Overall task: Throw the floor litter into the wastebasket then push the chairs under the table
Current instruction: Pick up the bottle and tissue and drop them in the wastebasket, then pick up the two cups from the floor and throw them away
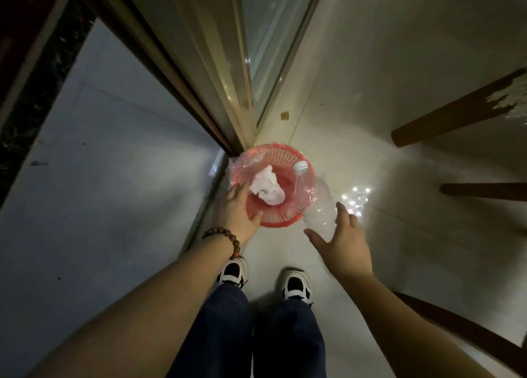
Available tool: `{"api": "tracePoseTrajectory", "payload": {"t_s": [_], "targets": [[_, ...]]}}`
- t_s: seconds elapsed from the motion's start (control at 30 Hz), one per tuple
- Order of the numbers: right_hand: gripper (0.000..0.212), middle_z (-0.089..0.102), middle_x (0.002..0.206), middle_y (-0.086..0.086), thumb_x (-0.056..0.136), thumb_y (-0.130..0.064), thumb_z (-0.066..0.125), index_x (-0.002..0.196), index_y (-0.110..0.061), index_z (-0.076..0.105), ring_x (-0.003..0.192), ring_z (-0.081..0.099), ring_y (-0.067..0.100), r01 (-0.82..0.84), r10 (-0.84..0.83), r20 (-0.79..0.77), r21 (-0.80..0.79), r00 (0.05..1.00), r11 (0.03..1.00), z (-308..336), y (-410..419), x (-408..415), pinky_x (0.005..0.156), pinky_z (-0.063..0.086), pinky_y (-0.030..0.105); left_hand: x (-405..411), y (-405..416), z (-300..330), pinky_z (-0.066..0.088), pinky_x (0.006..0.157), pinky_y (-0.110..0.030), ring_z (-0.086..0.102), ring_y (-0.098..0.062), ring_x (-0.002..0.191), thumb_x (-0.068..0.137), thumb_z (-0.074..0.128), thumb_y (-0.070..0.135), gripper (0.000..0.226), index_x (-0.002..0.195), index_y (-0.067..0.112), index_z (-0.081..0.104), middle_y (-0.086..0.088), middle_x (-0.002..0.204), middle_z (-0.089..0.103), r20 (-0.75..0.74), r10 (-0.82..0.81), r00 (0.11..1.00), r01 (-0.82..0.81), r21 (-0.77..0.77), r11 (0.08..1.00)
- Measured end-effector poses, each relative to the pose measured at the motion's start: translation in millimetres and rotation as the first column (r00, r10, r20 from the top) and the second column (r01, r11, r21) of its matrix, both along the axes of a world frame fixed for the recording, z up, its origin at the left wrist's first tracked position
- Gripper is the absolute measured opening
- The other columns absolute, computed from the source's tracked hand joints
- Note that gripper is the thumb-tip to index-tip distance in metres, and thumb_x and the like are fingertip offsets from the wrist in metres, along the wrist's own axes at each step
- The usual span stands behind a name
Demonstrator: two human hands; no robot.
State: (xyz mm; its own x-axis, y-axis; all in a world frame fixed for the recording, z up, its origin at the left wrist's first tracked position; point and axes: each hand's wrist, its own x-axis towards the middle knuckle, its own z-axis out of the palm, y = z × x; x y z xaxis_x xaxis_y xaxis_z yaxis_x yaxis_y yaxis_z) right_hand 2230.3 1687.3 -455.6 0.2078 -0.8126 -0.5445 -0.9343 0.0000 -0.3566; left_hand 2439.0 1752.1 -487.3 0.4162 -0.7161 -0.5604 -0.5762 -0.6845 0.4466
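Note:
A red wastebasket (281,221) with a clear plastic liner stands on the floor by the end of a door frame. Crumpled white paper (266,188) is over its opening, just past the fingertips of my left hand (242,211), which hovers palm down with fingers apart. A clear plastic bottle (316,203) with a white cap tilts cap-first over the basket's right rim and looks blurred. Its base lies between the spread thumb and fingers of my right hand (340,236). Dark wooden chair legs (456,115) stand at the right.
A sliding glass door frame (199,92) runs diagonally from the top down to the basket. A small brown scrap (284,115) lies on the pale tiles beyond it. More chair wood (482,191) and a curved piece (470,332) sit to my right. My shoes (296,288) are just behind the basket.

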Motion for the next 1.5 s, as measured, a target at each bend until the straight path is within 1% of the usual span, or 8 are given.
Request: {"api": "tracePoseTrajectory", "payload": {"t_s": [0.13,0.27,0.43,0.67,0.8,1.1,1.3,1.5], "targets": [[0.091,0.045,0.138,0.014,0.079,-0.061,0.059,0.146,-0.012,0.02,0.121,0.046,0.033,-0.016,0.018,-0.05,0.042,0.999,0.999,-37,-10,40,0.092,0.044,0.045,6,30,-7,0.043,0.087,-0.028,0.05,-0.021,0.118,0.085,0.061,0.033,0.064,0.141,0.03,0.031,0.002,0.146,0.036,-0.025,0.021,0.999,-0.022,-0.056,0.998],[0.094,0.034,0.148,0.014,0.081,-0.063,0.053,0.149,-0.016,0.009,0.126,0.041,0.035,-0.007,0.011,-0.033,0.133,0.999,0.991,-59,-14,64,0.096,0.043,0.046,12,50,-8,0.033,0.108,-0.037,0.033,-0.023,0.134,0.087,0.058,0.038,0.07,0.146,0.026,0.024,-0.002,0.151,0.031,0.019,0.024,1.0,-0.024,-0.016,1.0],[0.09,0.025,0.154,0.01,0.082,-0.067,0.046,0.149,-0.017,0.013,0.139,0.025,0.031,0.002,-0.001,-0.012,0.053,1.0,0.999,-39,-4,56,0.107,0.033,0.048,17,48,12,0.031,0.11,-0.04,0.031,-0.024,0.136,0.086,0.055,0.045,0.07,0.146,0.023,0.025,-0.005,0.15,0.033,0.071,0.002,0.997,0.0,-0.03,1.0],[0.078,0.026,0.154,0.012,0.088,-0.059,0.045,0.148,-0.016,0.02,0.142,0.02,0.027,-0.015,0.015,0.008,-0.088,1.0,0.996,82,10,34,0.112,0.023,0.044,17,25,117,0.036,0.106,-0.045,0.034,-0.023,0.133,0.086,0.038,0.059,0.068,0.143,0.025,0.025,-0.003,0.145,0.038,0.124,-0.04,0.991,0.051,-0.088,0.995],[0.073,0.025,0.154,0.011,0.09,-0.054,0.045,0.148,-0.016,0.021,0.142,0.019,0.026,-0.01,0.011,0.008,-0.187,1.0,0.982,180,18,28,0.113,0.02,0.042,12,16,213,0.029,0.11,-0.043,0.03,-0.022,0.135,0.088,0.043,0.053,0.066,0.144,0.02,0.029,-0.005,0.146,0.038,0.139,-0.078,0.987,0.101,-0.17,0.98],[0.07,0.023,0.155,0.008,0.091,-0.057,0.039,0.147,-0.02,0.019,0.143,0.018,0.025,0.205,-0.211,0.016,-0.321,0.977,0.925,326,66,-12,0.113,0.02,0.043,-27,7,356,0.029,0.107,-0.042,0.032,-0.024,0.134,0.089,0.049,0.051,0.067,0.144,0.02,0.029,-0.006,0.146,0.037,0.146,-0.287,0.947,0.319,-0.313,0.895],[0.066,0.024,0.155,0.006,0.092,-0.051,0.043,0.147,-0.02,0.022,0.143,0.017,0.023,0.488,-0.508,0.031,-0.337,0.861,0.805,354,112,-68,0.114,0.018,0.038,-95,-14,380,0.021,0.113,-0.042,0.026,-0.023,0.137,0.089,0.047,0.051,0.066,0.144,0.02,0.029,-0.005,0.148,0.036,0.163,-0.567,0.807,0.588,-0.311,0.747],[0.064,0.022,0.155,0.003,0.092,-0.052,0.044,0.147,-0.027,0.02,0.142,0.02,0.023,0.774,-0.807,0.067,-0.34,0.587,0.535,375,187,-157,0.114,0.02,0.041,-200,-1,398,0.02,0.111,-0.044,0.023,-0.022,0.139,0.09,0.043,0.053,0.065,0.145,0.021,0.028,-0.002,0.15,0.033,0.131,-0.789,0.601,0.781,-0.307,0.544]]}}
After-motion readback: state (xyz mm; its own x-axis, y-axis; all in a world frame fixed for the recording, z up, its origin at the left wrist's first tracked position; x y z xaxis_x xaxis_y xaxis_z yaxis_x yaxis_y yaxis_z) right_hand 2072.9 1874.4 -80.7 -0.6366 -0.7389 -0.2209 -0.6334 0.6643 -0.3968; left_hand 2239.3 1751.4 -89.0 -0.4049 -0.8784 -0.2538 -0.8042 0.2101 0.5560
